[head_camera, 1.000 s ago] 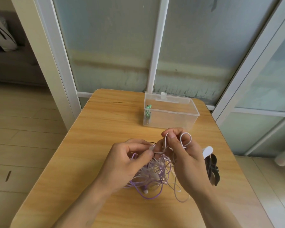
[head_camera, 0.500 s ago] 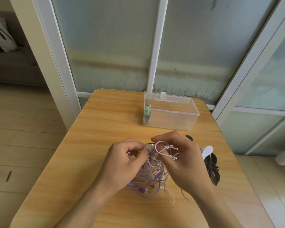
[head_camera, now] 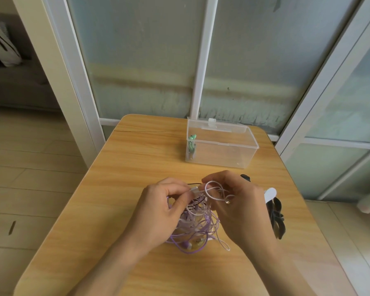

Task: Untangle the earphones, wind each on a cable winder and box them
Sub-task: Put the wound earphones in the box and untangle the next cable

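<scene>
Hands pinch white cable (head_camera: 212, 192) above the earphone tangle (head_camera: 193, 227): left hand (head_camera: 160, 212) and right hand (head_camera: 239, 210), nearer than the clear box (head_camera: 219, 153).

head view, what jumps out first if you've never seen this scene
Two hands at the table's middle: the left hand and right hand pinch white loops above a purple and white earphone tangle. Behind them stands a clear plastic box with a green earphone bundle in its left end.

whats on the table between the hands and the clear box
Nothing: in the head view only bare tabletop lies between the hands and the clear box.
</scene>
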